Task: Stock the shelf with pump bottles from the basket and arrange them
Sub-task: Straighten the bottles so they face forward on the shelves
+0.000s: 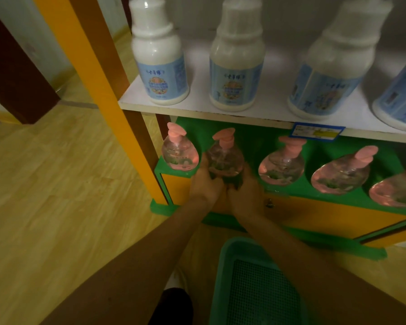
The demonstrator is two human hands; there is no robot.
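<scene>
Several clear pink pump bottles stand in a row on the green bottom shelf (288,191). Both my hands grip the second bottle from the left (224,158) around its base: my left hand (205,184) on its left side, my right hand (245,193) on its right. That bottle stands upright at the shelf's front edge. Beside it are the leftmost bottle (179,151) and a third bottle (283,163), then more to the right (342,171). The green basket (223,266) sits on the floor below my arms; the part in view shows bare mesh.
A white upper shelf (197,106) carries several large white bottles with blue labels (159,52), and a blue price tag (317,132) hangs on its edge. An orange upright post (96,73) borders the shelf on the left. Wooden floor spreads to the left.
</scene>
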